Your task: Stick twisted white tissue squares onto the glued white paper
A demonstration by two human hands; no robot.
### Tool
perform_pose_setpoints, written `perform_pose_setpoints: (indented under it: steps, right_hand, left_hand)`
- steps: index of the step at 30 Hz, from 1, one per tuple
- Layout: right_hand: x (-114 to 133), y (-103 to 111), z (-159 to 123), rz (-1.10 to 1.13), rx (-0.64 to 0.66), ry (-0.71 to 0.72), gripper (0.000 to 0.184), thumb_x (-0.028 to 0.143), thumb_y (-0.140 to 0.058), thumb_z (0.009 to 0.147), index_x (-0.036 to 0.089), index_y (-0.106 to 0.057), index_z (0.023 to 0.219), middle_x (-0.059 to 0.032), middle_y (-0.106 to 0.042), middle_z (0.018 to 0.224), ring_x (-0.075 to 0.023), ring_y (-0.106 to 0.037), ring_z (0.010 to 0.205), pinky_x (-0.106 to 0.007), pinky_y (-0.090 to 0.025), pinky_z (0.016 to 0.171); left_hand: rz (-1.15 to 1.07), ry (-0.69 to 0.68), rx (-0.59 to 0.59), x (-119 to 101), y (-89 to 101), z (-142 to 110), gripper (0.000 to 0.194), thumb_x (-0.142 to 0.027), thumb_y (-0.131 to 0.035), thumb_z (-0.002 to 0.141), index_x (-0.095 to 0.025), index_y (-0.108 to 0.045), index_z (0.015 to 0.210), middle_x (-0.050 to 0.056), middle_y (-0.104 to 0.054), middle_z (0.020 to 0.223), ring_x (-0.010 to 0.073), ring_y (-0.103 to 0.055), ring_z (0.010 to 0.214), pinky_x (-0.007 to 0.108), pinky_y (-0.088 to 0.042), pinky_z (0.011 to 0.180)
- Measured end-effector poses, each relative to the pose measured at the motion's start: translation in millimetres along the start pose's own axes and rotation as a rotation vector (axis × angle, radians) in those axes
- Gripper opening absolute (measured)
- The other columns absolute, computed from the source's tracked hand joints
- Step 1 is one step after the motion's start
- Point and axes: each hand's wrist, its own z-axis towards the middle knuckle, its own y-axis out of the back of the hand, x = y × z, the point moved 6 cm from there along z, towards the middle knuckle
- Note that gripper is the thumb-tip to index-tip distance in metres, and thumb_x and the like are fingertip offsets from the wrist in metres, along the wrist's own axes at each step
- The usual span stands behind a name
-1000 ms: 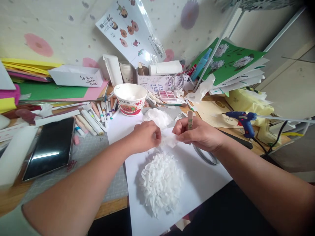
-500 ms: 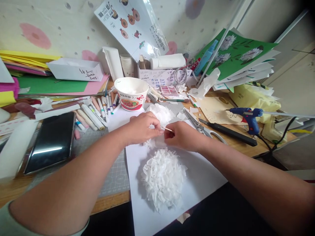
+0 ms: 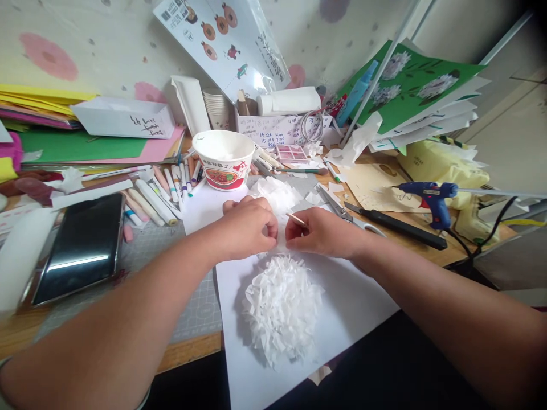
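Observation:
My right hand (image 3: 322, 232) is closed around a thin wooden stick (image 3: 296, 218), whose tip points up and left. Fingers pinched, my left hand (image 3: 252, 229) is close beside it; what it grips, if anything, is hidden. Thin white paper shows between the two hands. Just below them a round, ruffled ball of white tissue paper (image 3: 284, 310) rests on a large white sheet (image 3: 342, 302). Behind my hands lies a loose pile of white tissue pieces (image 3: 277, 195).
A paper noodle bowl (image 3: 223, 161) stands behind my left hand, near several markers. Scissors (image 3: 335, 204), a black-handled cutter (image 3: 401, 228) and a blue glue gun (image 3: 433, 199) lie to the right. On the left are a black tablet (image 3: 81, 247) and a grey cutting mat (image 3: 192, 307).
The stick has come away from my left fingertips and now tilts up in my right hand. Both hands have dropped slightly towards the paper ball. The view has shifted a little.

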Motion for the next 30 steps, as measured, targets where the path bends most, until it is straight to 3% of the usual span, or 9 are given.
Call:
perform_pose_setpoints:
  steps: [5,9,16,24,30]
  right_hand:
    - [12.2,36.6,-27.3,0.155,-0.314,0.252,0.031,0.037,-0.048,0.090,0.017,-0.067,0.076,-0.0032,-0.059,0.079,-0.0117,-0.051,0.065,-0.027,-0.040,0.059]
    - [28.6,45.9,-57.7,0.072,-0.473,0.409,0.042,0.044,-0.038,0.096,0.021,-0.067,0.077,-0.0011,-0.054,0.064,-0.0115,-0.051,0.058,-0.026,-0.041,0.056]
    - [40.2,14.9,-62.0,-0.058,-0.369,0.592,0.014,0.025,-0.052,0.092,0.018,-0.063,0.085,-0.0027,-0.065,0.072,-0.0112,-0.058,0.062,-0.023,-0.044,0.057]
    - [29.8,-2.9,-52.2,-0.319,-0.321,0.647,0.023,0.028,-0.047,0.094,0.014,-0.063,0.086,-0.0060,-0.063,0.070,-0.0130,-0.054,0.061,-0.025,-0.041,0.056]
    - [22.5,-0.7,-44.3,-0.193,-0.325,0.613,0.022,0.026,-0.050,0.094,0.014,-0.064,0.084,-0.0052,-0.065,0.073,-0.0116,-0.057,0.064,-0.023,-0.043,0.059]
  left_hand:
    - [0.014,0.027,0.004,-2.4,0.2,0.0,0.011,-0.023,-0.057,0.067,-0.024,-0.068,0.066,0.000,-0.061,0.096,0.0252,-0.050,0.100,0.041,-0.030,0.082]
    - [0.017,0.052,0.019,-3.7,1.8,-0.6,0.011,-0.024,-0.057,0.066,-0.023,-0.067,0.067,0.002,-0.063,0.091,0.0253,-0.050,0.097,0.040,-0.032,0.079]
    - [0.025,0.069,0.031,-3.4,0.3,-1.4,0.010,-0.024,-0.058,0.066,-0.023,-0.068,0.067,0.002,-0.063,0.092,0.0251,-0.051,0.098,0.040,-0.031,0.079]
    - [0.010,0.094,0.038,-2.1,-1.8,0.6,0.007,-0.026,-0.061,0.065,-0.023,-0.068,0.065,0.002,-0.064,0.094,0.0252,-0.051,0.100,0.041,-0.031,0.083]
    - [-0.005,0.079,0.035,-1.5,-4.5,1.4,0.010,-0.031,-0.062,0.067,-0.025,-0.069,0.067,0.003,-0.065,0.095,0.0257,-0.051,0.101,0.040,-0.033,0.085]
